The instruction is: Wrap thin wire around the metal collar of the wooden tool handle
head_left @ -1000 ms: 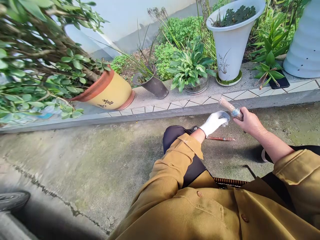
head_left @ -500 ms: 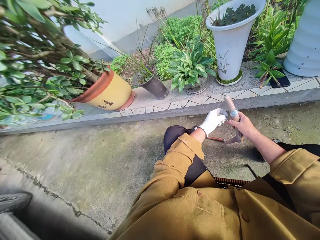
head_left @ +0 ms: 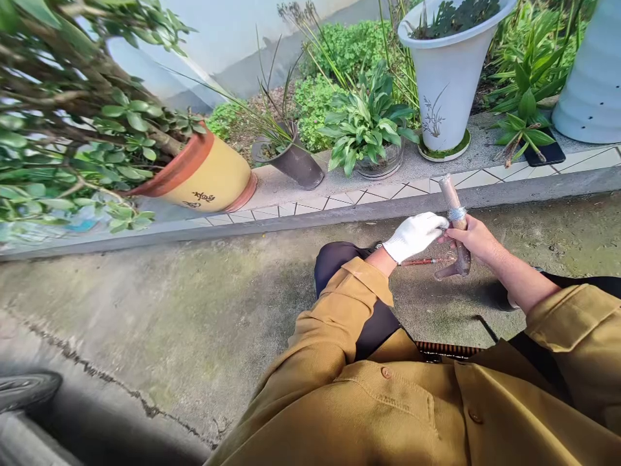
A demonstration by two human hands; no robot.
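Observation:
My right hand (head_left: 474, 238), bare, is wrapped round a forked wooden stick (head_left: 451, 192) that stands almost upright, its branched end pointing down. Silvery wire (head_left: 457, 213) is coiled round the stick just above that hand. A white knitted glove covers my left hand (head_left: 414, 234). Its fingers are pinched together beside the coil, on the loose end of the wire, which they largely hide. Below the hands, on the concrete, lies a tool with a red handle (head_left: 420, 262), partly behind the stick's fork.
A tiled ledge (head_left: 339, 200) runs ahead, bearing a yellow pot (head_left: 213, 171), a dark tilted pot (head_left: 299, 167), a leafy plant (head_left: 369, 126), a tall white planter (head_left: 444, 90) and a black phone-like slab (head_left: 546, 152). A dark thin rod (head_left: 486, 328) lies near my lap.
My left hand has moved slightly right, closer to the stick and the coil. The stick has shifted a little in my right hand's grip. The view has moved slightly.

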